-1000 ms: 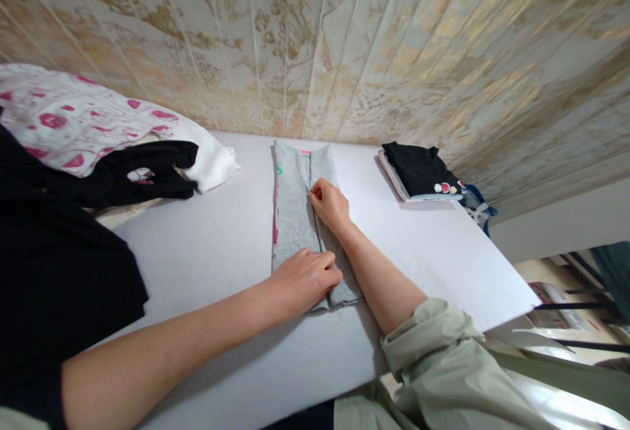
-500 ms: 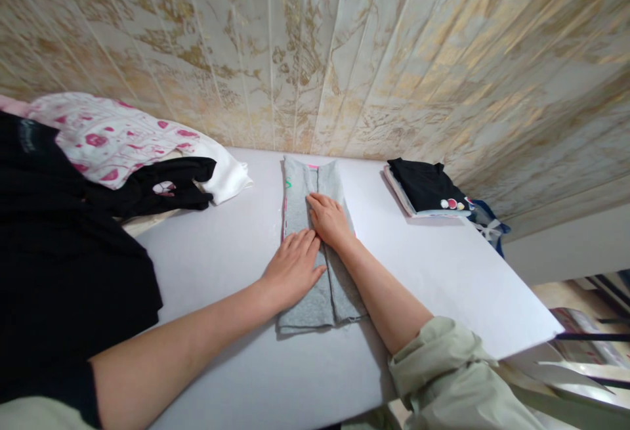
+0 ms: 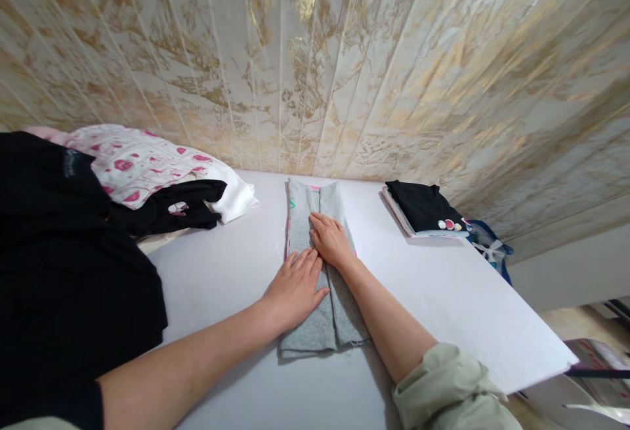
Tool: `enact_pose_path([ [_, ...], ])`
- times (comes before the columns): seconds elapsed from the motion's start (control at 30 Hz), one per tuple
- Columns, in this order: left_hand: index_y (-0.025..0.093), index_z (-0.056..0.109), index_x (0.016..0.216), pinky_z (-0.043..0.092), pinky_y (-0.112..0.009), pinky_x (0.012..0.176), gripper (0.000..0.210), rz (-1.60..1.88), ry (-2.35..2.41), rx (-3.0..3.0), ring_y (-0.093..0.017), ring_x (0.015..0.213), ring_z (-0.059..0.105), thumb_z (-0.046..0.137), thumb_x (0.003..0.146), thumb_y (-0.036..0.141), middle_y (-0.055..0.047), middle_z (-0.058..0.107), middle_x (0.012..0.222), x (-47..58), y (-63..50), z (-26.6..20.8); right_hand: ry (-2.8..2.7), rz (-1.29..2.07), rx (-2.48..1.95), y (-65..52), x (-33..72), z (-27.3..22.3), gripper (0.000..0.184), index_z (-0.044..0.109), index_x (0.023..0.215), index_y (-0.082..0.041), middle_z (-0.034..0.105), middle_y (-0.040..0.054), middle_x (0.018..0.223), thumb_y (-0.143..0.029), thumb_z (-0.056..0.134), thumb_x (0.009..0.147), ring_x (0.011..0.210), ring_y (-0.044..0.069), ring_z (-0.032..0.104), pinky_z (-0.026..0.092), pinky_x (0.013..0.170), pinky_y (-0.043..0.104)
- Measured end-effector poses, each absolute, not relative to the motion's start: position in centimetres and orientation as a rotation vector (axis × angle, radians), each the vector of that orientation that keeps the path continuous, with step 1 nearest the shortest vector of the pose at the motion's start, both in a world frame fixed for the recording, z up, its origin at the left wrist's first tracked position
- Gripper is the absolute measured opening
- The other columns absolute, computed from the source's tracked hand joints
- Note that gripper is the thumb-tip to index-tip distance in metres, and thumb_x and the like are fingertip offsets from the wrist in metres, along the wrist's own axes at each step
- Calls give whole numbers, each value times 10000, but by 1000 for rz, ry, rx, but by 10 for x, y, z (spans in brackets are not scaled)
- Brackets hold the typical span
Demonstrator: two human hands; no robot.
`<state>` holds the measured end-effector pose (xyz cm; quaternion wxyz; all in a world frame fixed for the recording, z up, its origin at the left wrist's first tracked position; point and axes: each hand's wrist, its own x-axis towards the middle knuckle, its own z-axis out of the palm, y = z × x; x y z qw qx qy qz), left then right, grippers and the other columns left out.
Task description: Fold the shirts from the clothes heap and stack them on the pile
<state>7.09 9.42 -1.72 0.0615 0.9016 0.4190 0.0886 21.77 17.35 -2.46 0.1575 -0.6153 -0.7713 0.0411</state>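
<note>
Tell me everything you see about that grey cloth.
The grey cloth, seemingly soft knit, is folded into a long strip with a dark line down its length. Pink shows at its far end and left edge, plus a green mark. It lies largely flat on the white table, the left hand and right hand resting on it.

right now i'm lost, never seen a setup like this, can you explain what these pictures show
There is no machine here: you see a person's own bare hands, filmed by a camera worn on the head that looks forward and down. The left hand and right hand lie spread on a gray cloth, folded into a long strip; neither is gripping it. Under it is a white table. To the left lies loose clothing, including a large black garment; to the right, a folded stack, black on top.
</note>
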Motion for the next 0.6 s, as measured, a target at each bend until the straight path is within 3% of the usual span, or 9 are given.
enact_pose_path([
  [0.33, 99, 404, 1414, 245, -484, 1141, 611, 262, 1282, 2749, -284, 1384, 335, 409, 928, 467, -157, 394, 1483, 71, 93, -20, -2140, 141, -1698, 173, 218, -28, 397, 511, 1315, -226, 485, 49, 1417, -258, 452, 924, 1296, 188, 424, 265, 1096, 407],
  [0.6, 112, 374, 1437, 208, -492, 1157, 623, 260, 1266, 2734, -268, 1409, 286, 343, 941, 487, -123, 317, 1527, 70, 94, -29, -1942, 81, -1752, 196, 239, -13, 303, 617, 1158, -168, 625, 89, 1125, -229, 463, 904, 1057, 179, 565, 403, 941, 273],
])
